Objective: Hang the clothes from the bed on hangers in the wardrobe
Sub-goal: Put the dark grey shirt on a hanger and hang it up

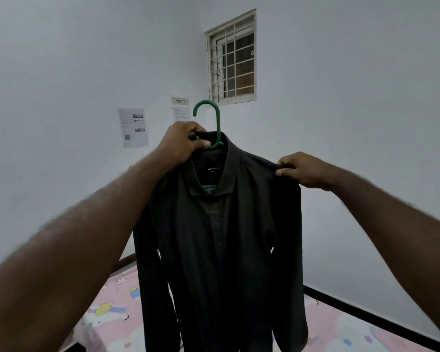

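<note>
Green hanger (pixel 208 123) sits inside shirt (pixel 221 237), held up over bed (pixel 112 301). Left hand (pixel 186 142) grips hanger neck; right hand (pixel 300 170) pinches shirt shoulder, seating it. 1 step left, I judge: carry to wardrobe, not in view, and hook on.

A small bedroom in a home; a bed (pixel 341 329) with a pink cartoon-print sheet stands against bare white walls; a barred window (pixel 232 59) sits high up; printed notices (pixel 133 127) are taped on the wall.
</note>
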{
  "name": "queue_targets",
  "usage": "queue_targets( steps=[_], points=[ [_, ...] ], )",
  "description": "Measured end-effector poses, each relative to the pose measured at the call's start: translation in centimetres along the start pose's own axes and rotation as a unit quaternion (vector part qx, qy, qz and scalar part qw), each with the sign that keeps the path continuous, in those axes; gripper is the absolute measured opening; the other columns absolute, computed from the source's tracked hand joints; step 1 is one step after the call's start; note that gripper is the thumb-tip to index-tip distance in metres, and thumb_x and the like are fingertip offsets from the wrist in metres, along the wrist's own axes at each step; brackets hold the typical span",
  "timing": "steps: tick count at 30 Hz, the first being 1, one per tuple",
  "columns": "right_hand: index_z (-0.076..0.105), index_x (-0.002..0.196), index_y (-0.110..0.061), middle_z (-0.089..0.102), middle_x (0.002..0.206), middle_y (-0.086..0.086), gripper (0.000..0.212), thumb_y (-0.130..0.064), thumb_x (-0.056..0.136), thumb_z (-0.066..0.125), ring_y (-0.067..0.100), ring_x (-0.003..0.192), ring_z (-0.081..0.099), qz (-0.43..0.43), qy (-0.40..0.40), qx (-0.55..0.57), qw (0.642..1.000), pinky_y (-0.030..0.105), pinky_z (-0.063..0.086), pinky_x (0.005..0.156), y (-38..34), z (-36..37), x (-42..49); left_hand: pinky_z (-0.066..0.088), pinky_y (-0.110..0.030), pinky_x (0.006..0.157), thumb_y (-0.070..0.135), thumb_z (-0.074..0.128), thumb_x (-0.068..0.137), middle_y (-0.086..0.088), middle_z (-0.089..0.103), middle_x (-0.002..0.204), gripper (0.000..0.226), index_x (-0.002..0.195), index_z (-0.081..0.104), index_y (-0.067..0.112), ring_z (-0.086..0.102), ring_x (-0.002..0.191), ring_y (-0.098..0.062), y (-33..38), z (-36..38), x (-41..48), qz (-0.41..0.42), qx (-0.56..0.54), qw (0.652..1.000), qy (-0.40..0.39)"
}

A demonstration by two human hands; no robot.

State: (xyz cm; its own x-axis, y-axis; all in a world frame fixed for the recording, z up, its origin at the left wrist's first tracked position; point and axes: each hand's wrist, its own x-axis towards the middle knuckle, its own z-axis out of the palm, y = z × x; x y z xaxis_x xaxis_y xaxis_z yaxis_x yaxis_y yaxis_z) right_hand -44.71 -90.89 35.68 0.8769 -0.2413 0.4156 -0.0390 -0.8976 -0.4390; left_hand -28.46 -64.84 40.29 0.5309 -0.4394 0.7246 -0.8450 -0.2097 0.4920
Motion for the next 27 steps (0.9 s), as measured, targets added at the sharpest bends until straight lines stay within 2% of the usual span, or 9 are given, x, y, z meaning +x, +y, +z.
queue_targets(
  steps=[5,8,11,13,18,20,22,24,27],
  points=[
    [0.072,0.084,-0.014,0.067,0.079,0.001,0.005,-0.017,0.082,0.076,0.019,0.081,0.061,-0.003,0.083,-0.079,0.993,0.027,0.045,0.067,0.2,0.0,1.0,0.052,-0.028,0.082,0.012,0.079,0.078,0.001,0.07,0.083,0.017,0.091,0.069,0.016,0.065,0.081,-0.014,-0.4,0.3,-0.1,-0.007,-0.012,1.0,-0.004],
    [0.07,0.086,-0.014,0.066,0.082,0.0,0.015,-0.026,0.08,0.078,0.021,0.087,0.062,0.006,0.053,-0.13,0.99,0.027,0.044,0.066,-0.2,-0.1,1.3,0.052,-0.029,0.082,0.011,0.079,0.077,0.001,0.069,0.081,0.018,0.089,0.069,0.017,0.064,0.079,-0.013,-0.5,0.6,0.1,-0.008,-0.016,1.0,0.004],
    [0.064,0.109,-0.018,0.063,0.1,-0.004,0.031,-0.04,0.088,0.07,0.015,0.096,0.058,-0.021,0.002,-0.071,0.997,0.026,0.044,0.077,-2.2,0.4,1.6,0.053,-0.027,0.082,0.011,0.079,0.077,0.0,0.07,0.084,0.017,0.09,0.069,0.017,0.065,0.082,-0.014,-0.3,1.3,0.0,-0.01,-0.017,1.0,0.011],
    [0.061,0.118,-0.019,0.062,0.106,-0.004,0.027,-0.034,0.096,0.06,0.015,0.1,0.059,-0.042,0.004,-0.034,0.999,0.027,0.042,0.083,-3.7,1.2,2.3,0.053,-0.027,0.082,0.012,0.078,0.078,0.0,0.071,0.088,0.018,0.093,0.07,0.015,0.066,0.085,-0.015,0.1,2.2,-0.1,-0.004,-0.013,1.0,0.013],
    [0.065,0.101,-0.009,0.066,0.101,0.007,0.015,-0.018,0.099,0.053,0.025,0.098,0.057,-0.074,0.109,-0.08,0.988,0.026,0.032,0.075,-4.2,3.1,3.8,0.048,-0.021,0.084,0.022,0.069,0.089,0.001,0.07,0.096,0.017,0.103,0.068,0.013,0.064,0.091,-0.01,0.0,3.0,-0.8,0.023,-0.011,0.999,0.037],
    [0.066,0.103,-0.007,0.068,0.103,0.01,0.016,-0.015,0.098,0.054,0.026,0.099,0.058,-0.078,0.133,-0.07,0.986,0.027,0.034,0.075,-3.8,3.2,3.8,0.047,-0.023,0.083,0.033,0.054,0.098,0.002,0.067,0.097,0.024,0.107,0.065,0.013,0.061,0.09,-0.009,-1.3,1.9,-1.4,0.014,-0.007,1.0,0.008],
    [0.067,0.104,-0.006,0.069,0.104,0.011,0.016,-0.014,0.097,0.055,0.026,0.099,0.059,-0.079,0.146,-0.063,0.984,0.027,0.038,0.077,-3.4,2.9,3.7,0.043,-0.028,0.081,0.034,0.043,0.103,0.001,0.064,0.092,0.034,0.094,0.066,0.01,0.058,0.088,-0.013,-3.7,0.4,-2.0,-0.009,0.051,0.997,-0.062],
    [0.068,0.104,-0.006,0.07,0.104,0.011,0.016,-0.014,0.096,0.056,0.025,0.099,0.059,-0.074,0.151,-0.063,0.984,0.026,0.037,0.077,-2.7,2.6,3.7,0.037,-0.029,0.074,0.025,0.049,0.101,-0.002,0.061,0.079,0.029,0.079,0.061,0.01,0.056,0.081,-0.02,-6.0,-0.6,-3.0,-0.033,0.141,0.98,-0.138],
    [0.07,0.104,-0.007,0.07,0.101,0.008,0.015,-0.014,0.094,0.06,0.021,0.097,0.059,-0.077,0.146,-0.052,0.985,0.024,0.036,0.077,-2.2,2.6,3.8,0.038,-0.028,0.076,0.015,0.058,0.095,-0.006,0.066,0.09,0.014,0.097,0.068,0.007,0.06,0.092,-0.026,-7.6,-1.1,-3.7,-0.038,0.179,0.974,-0.135]
  ],
)
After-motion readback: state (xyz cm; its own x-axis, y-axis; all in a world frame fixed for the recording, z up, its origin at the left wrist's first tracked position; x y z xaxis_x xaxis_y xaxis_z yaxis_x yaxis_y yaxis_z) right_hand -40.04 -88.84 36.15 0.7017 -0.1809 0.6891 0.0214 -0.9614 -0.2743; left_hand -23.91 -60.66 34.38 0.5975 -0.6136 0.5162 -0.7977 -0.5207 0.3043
